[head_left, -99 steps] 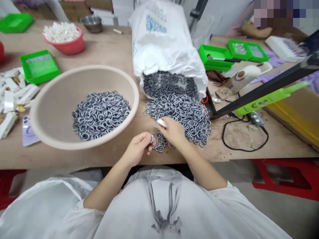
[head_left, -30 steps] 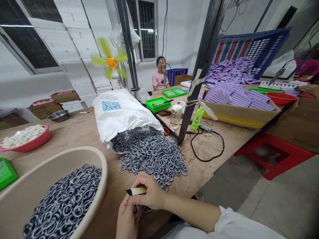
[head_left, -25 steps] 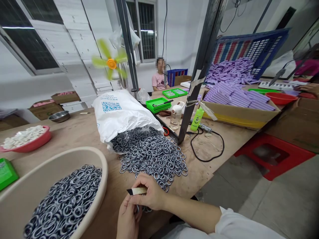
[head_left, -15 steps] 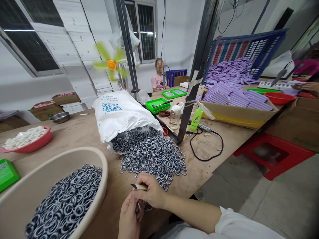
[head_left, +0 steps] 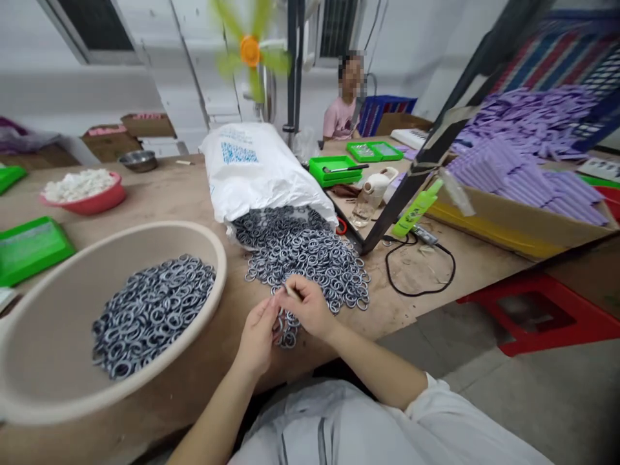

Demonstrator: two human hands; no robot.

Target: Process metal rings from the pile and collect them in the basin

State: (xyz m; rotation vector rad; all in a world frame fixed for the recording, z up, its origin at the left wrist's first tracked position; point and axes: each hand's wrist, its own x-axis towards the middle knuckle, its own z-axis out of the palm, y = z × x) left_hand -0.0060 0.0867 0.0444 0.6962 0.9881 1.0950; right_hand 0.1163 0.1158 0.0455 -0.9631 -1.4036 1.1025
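My right hand (head_left: 310, 307) is closed around a small knife (head_left: 292, 292) with a pale handle; its dark blade showed a moment ago and is hardly visible now. Touching it at the fingertips, my left hand (head_left: 260, 328) pinches a dark grey ring (head_left: 278, 325), partly covered by the fingers. Both hands are over the near edge of a heap of loose grey rings (head_left: 314, 258). The heap spills from the mouth of a white sack (head_left: 261, 174) lying on the table. More rings lie in a large beige basin (head_left: 220, 271) to the left.
A dark metal post (head_left: 411, 174) rises right of the heap, near a green bottle (head_left: 417, 210) and a looped black cable (head_left: 455, 265). Purple pieces (head_left: 523, 174) fill a carton at right. Left stand a red bowl (head_left: 99, 201) and green tray (head_left: 36, 248). A person (head_left: 343, 110) sits behind.
The camera view has tilted downward and shifted left, so more of my arms and the basin show. My hands stay together, and the knife has turned, its blade now less visible.
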